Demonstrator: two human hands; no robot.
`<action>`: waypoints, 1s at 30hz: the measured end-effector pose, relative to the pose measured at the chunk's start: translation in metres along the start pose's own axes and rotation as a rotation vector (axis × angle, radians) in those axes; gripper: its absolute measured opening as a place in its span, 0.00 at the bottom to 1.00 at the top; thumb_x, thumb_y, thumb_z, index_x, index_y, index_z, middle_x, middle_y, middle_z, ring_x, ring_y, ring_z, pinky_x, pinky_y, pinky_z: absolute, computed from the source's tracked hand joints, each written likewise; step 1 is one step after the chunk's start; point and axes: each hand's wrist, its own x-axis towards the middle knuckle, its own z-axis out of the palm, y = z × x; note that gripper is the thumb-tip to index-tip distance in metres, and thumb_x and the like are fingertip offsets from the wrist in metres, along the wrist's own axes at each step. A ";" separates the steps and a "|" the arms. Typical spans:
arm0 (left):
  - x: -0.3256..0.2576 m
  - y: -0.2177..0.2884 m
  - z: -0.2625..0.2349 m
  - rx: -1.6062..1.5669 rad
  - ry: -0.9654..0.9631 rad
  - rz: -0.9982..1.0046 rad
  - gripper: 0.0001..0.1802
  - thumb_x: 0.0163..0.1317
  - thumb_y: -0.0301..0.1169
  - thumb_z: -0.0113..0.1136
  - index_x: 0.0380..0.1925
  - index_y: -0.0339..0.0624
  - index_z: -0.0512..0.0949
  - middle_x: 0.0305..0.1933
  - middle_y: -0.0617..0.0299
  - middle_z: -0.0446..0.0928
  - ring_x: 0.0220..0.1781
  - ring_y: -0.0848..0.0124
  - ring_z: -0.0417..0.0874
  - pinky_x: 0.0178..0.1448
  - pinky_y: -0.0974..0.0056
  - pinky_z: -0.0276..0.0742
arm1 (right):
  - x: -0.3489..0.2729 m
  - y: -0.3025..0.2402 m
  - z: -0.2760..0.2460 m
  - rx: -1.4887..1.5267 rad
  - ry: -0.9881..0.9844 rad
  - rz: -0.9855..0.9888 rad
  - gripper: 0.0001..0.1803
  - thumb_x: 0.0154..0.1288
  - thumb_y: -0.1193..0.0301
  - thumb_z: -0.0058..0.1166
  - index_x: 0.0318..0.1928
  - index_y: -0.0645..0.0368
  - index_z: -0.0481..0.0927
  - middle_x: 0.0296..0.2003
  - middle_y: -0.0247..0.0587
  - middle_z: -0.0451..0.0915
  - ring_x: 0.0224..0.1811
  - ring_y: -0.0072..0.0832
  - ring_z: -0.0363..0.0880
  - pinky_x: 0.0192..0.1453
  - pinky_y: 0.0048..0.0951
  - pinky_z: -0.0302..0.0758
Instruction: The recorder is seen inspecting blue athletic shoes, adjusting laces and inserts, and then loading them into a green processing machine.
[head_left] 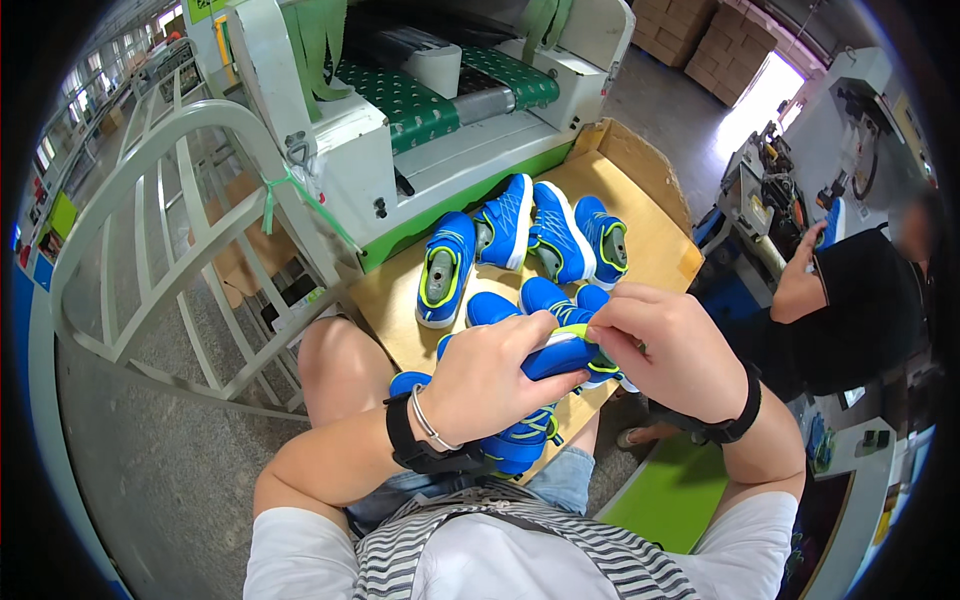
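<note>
I hold a small blue shoe with a white sole and green trim [560,352] in both hands over my lap. My left hand [492,378] wraps around its middle from below. My right hand [668,345] pinches its right end with fingertips. Another blue shoe [515,440] lies on my lap under my left wrist. Several more blue shoes lie on a cardboard board [655,245] in front of me, among them one with its grey insole up [445,270] and one on its side [558,232].
A white and green machine with a green patterned belt [420,105] stands behind the board. A white metal rack [165,210] is at my left. Another person in black [850,310] works at a machine on my right. Cardboard boxes [700,40] are stacked far back.
</note>
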 end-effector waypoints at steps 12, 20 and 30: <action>-0.001 -0.003 0.010 0.030 0.039 0.070 0.22 0.53 0.47 0.74 0.31 0.41 0.76 0.27 0.54 0.79 0.29 0.55 0.83 0.33 0.56 0.77 | -0.004 -0.001 0.006 -0.399 -0.173 -0.275 0.07 0.50 0.75 0.58 0.30 0.61 0.74 0.34 0.42 0.73 0.40 0.39 0.78 0.40 0.37 0.78; -0.001 0.000 0.014 0.024 0.092 0.126 0.21 0.49 0.42 0.77 0.34 0.40 0.81 0.24 0.54 0.79 0.27 0.57 0.83 0.32 0.58 0.77 | 0.003 0.000 -0.006 -0.038 -0.151 -0.040 0.05 0.57 0.79 0.58 0.31 0.64 0.75 0.29 0.48 0.76 0.33 0.48 0.79 0.39 0.41 0.78; 0.000 -0.001 0.006 0.074 0.056 0.105 0.22 0.48 0.42 0.78 0.37 0.40 0.82 0.25 0.54 0.81 0.29 0.56 0.85 0.34 0.59 0.78 | -0.001 0.001 0.007 -0.332 -0.157 -0.263 0.08 0.51 0.77 0.60 0.33 0.61 0.77 0.33 0.42 0.76 0.38 0.38 0.79 0.42 0.35 0.77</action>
